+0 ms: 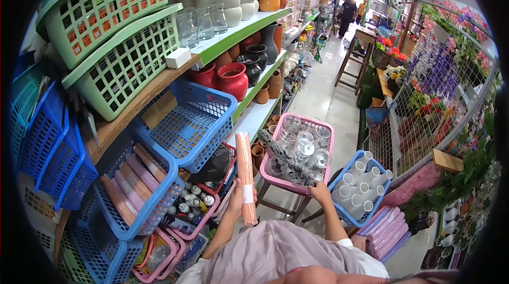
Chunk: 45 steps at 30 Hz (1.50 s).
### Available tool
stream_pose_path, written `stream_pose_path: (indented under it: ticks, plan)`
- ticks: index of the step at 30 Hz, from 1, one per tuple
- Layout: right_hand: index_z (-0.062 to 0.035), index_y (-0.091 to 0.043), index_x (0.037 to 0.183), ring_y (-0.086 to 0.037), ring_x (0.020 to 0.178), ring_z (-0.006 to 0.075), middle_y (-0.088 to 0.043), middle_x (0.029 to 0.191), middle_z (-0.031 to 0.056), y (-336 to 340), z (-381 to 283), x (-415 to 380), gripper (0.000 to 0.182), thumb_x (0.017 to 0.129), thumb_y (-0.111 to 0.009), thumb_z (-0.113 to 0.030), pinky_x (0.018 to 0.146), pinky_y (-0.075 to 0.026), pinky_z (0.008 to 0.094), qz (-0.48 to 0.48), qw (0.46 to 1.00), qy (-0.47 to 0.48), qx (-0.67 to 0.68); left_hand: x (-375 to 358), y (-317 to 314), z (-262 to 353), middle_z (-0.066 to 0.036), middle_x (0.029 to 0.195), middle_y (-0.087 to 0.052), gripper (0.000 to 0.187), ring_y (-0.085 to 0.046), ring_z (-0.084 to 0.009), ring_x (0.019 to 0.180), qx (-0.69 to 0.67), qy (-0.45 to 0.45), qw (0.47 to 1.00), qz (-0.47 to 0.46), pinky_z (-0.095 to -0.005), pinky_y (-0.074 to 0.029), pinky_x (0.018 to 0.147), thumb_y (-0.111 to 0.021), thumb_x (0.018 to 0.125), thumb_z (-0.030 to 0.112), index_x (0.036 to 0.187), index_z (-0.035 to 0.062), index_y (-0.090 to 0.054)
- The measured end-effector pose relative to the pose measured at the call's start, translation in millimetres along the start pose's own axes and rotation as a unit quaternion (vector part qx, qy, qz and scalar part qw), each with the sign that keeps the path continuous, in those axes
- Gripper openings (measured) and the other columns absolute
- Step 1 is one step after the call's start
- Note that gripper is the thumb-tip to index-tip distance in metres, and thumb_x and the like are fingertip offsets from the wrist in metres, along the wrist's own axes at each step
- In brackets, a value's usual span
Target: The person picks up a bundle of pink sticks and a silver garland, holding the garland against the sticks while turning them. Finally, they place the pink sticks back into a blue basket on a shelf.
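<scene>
My left hand (237,205) is closed round a tall bundle of thin peach-coloured sticks (244,170), which has a white paper band at its middle and stands nearly upright. At the near right corner of the pink basket (332,143), my right hand (319,191) is closed on the lower end of a dark, fluffy feather duster (289,158). The duster lies slantwise over clear glass jars (304,147) in that basket. A dark stool (283,208) bears the basket.
Left of me, a blue basket (139,226) holds wrapped bundles, beside spray cans (191,199). White cylinders (357,189) fill another blue basket (384,188) at right. Vases (232,80) line the shelf (238,32). A wire rack (424,88) with flowers borders the aisle (318,88), where people (348,13) stand far off.
</scene>
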State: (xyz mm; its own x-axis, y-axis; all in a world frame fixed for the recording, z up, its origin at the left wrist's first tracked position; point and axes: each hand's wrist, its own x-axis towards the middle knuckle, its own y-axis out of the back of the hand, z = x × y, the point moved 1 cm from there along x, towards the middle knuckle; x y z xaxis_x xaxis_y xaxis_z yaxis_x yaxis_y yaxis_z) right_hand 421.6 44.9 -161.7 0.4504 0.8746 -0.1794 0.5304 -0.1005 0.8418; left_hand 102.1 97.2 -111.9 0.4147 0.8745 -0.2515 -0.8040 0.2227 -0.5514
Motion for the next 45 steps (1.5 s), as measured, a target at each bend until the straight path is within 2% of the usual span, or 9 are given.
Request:
stream_pose_path:
  ticks: [7, 12, 14, 16, 18, 26, 30, 38, 45]
  plan:
    - [0.0041, -0.055, 0.093, -0.045, 0.061, 0.0125, -0.053, 0.067, 0.0056, 6, -35, -26, 0.032, 0.085, -0.06, -0.026, 0.057, -0.039, 0.0324, 0.074, 0.952, 0.165, 0.245, -16, -12, 46, -0.009, 0.08, -0.057, 0.062, -0.058, -0.0163, 0.057, -0.086, -0.044, 0.993, -0.069, -0.029, -0.049, 0.054, -0.024, 0.095, 0.055, 0.113, 0.0002, -0.048]
    - [0.0023, -0.057, 0.095, -0.054, 0.063, 0.0267, -0.06, 0.076, 0.0168, 31, -94, -50, 0.034, 0.083, -0.065, -0.028, 0.06, -0.044, 0.0355, -0.006, 0.97, 0.15, 0.19, -12, -6, 49, -0.01, 0.09, -0.057, 0.059, -0.057, -0.0204, 0.058, -0.107, -0.045, 0.99, -0.086, -0.0329, -0.048, 0.053, -0.024, 0.096, 0.051, 0.111, 0.0001, -0.049]
    - [-0.0001, -0.058, 0.096, -0.056, 0.064, 0.0317, -0.06, 0.076, 0.016, 25, -109, -58, 0.033, 0.08, -0.067, -0.027, 0.058, -0.044, 0.0375, 0.056, 0.899, 0.387, 0.196, -10, -6, 48, -0.012, 0.087, -0.059, 0.059, -0.059, -0.0197, 0.059, -0.126, -0.057, 0.985, -0.101, -0.0309, -0.05, 0.053, -0.025, 0.096, 0.051, 0.114, -0.0005, -0.049]
    - [-0.0041, -0.062, 0.099, -0.059, 0.069, 0.0333, -0.062, 0.082, 0.0161, 33, -117, -64, 0.029, 0.076, -0.068, -0.021, 0.061, -0.046, 0.0377, -0.003, 0.914, 0.385, 0.129, -9, 4, 47, -0.011, 0.087, -0.062, 0.06, -0.06, -0.0198, 0.061, -0.089, -0.052, 0.978, -0.181, -0.0326, -0.051, 0.057, -0.029, 0.095, 0.053, 0.111, 0.0001, -0.053]
    - [-0.0051, -0.062, 0.1, -0.06, 0.07, 0.033, -0.062, 0.081, 0.0156, 40, -123, -62, 0.033, 0.072, -0.068, -0.02, 0.061, -0.047, 0.0389, 0.02, 0.872, 0.483, 0.071, -14, 2, 46, -0.011, 0.085, -0.064, 0.06, -0.062, -0.0195, 0.063, -0.148, 0.012, 0.989, -0.018, -0.0322, -0.053, 0.061, -0.03, 0.095, 0.054, 0.11, 0.0012, -0.056]
    - [-0.0031, -0.059, 0.091, -0.057, 0.057, 0.0345, -0.058, 0.07, 0.0177, 53, -150, -43, 0.026, 0.075, -0.068, -0.022, 0.053, -0.044, 0.0411, 0.07, 0.922, 0.365, 0.107, -41, 0, 39, -0.01, 0.088, -0.056, 0.058, -0.057, -0.0208, 0.057, -0.115, -0.04, 0.99, -0.073, -0.0309, -0.047, 0.051, -0.027, 0.096, 0.051, 0.118, 0.0005, -0.045]
    - [-0.0004, -0.061, 0.093, -0.06, 0.058, 0.0326, -0.062, 0.073, 0.0155, 47, -143, -37, 0.033, 0.071, -0.071, -0.024, 0.051, -0.046, 0.0385, 0.044, 0.82, 0.563, 0.094, -44, 22, 15, -0.01, 0.086, -0.058, 0.056, -0.058, -0.019, 0.058, -0.104, -0.112, 0.983, -0.1, -0.0312, -0.049, 0.052, -0.028, 0.097, 0.05, 0.113, 0.0012, -0.05]
    - [-0.0005, -0.062, 0.098, -0.06, 0.057, 0.0327, -0.059, 0.067, 0.0174, 57, -180, -5, 0.035, 0.071, -0.069, -0.022, 0.052, -0.047, 0.0392, 0.033, 0.844, 0.524, 0.111, -105, -24, 24, -0.01, 0.086, -0.058, 0.055, -0.058, -0.02, 0.057, -0.146, -0.104, 0.984, 0.017, -0.0302, -0.048, 0.051, -0.027, 0.097, 0.049, 0.115, 0.0012, -0.049]
    - [-0.0004, -0.061, 0.1, -0.062, 0.061, 0.0313, -0.065, 0.082, 0.0146, 34, -191, -4, 0.042, 0.071, -0.071, -0.028, 0.053, -0.048, 0.0384, -0.1, 0.673, 0.729, 0.074, -156, -33, -21, -0.009, 0.083, -0.059, 0.06, -0.059, -0.0179, 0.065, -0.184, -0.164, 0.947, 0.204, -0.0289, -0.05, 0.054, -0.031, 0.095, 0.053, 0.113, 0.0001, -0.052]
